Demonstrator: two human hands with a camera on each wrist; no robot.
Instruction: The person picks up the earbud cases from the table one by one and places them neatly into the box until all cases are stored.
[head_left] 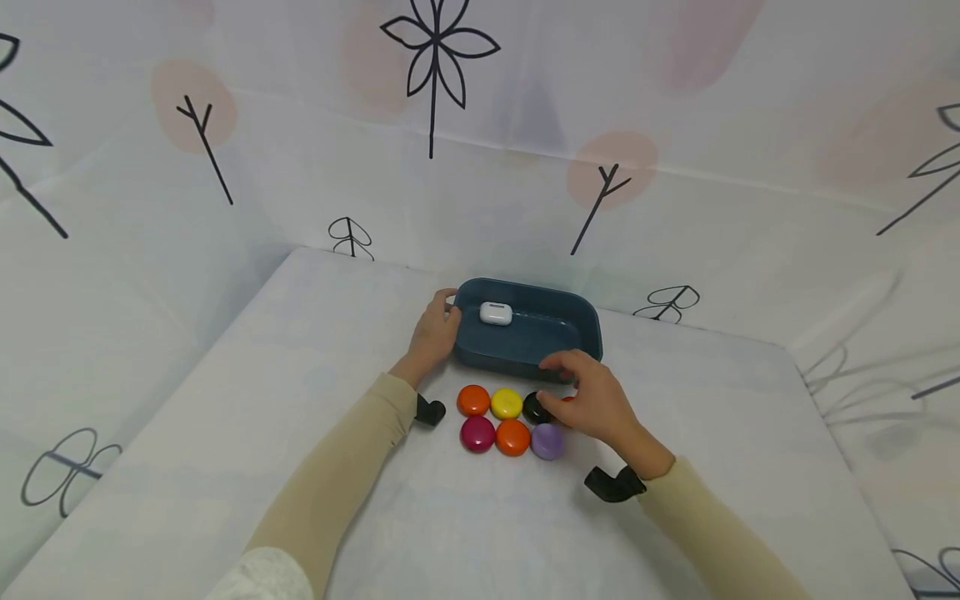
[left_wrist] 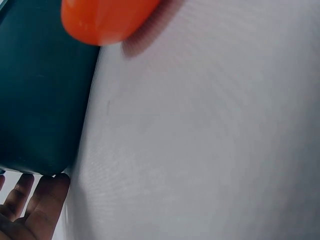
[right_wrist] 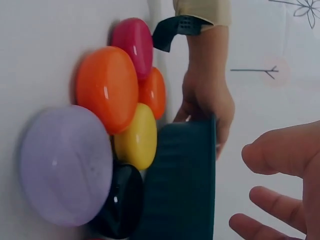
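Observation:
My left hand (head_left: pixel 435 333) holds the left end of a dark teal rectangular tray (head_left: pixel 551 332), a digit over the rim and fingertips (left_wrist: pixel 52 192) against the end wall. Inside, toward the left, sits a small white earbud case (head_left: pixel 496 313). My right hand (head_left: pixel 596 400) hovers by the tray's near right side, thumb and fingers spread with nothing between them. Below it are glossy rounded discs: a black disc (head_left: pixel 533 408), a purple disc (right_wrist: pixel 65 165) and a red disc (head_left: pixel 567 399) mostly hidden by the hand.
More discs lie in two rows before the tray: an orange disc (head_left: pixel 473 401) and a yellow disc (head_left: pixel 507 403) nearer it, a magenta disc (head_left: pixel 477 434) and another orange disc (head_left: pixel 513 437) nearer me. A patterned cloth backdrop (head_left: pixel 495 200) rises behind the white table (head_left: pixel 465 525).

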